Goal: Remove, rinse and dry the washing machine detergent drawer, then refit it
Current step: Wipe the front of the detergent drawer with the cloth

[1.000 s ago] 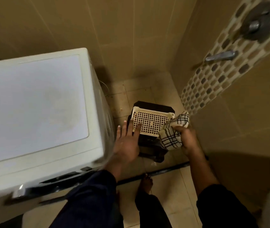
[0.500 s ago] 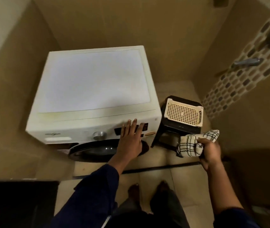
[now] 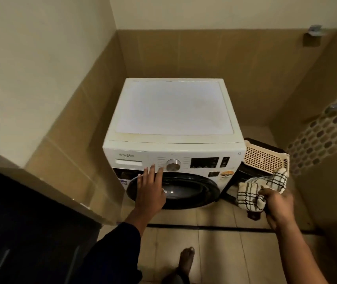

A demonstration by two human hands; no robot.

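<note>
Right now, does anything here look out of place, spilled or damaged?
Nothing stands out. The washing machine sits square, its detergent drawer looks pushed fully in, no spill shows on the floor, and the right hand grips a checked cloth.

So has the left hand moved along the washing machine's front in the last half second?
Yes. The left hand has slid leftward: from right of the dial to just left of it, near the detergent drawer.
</note>
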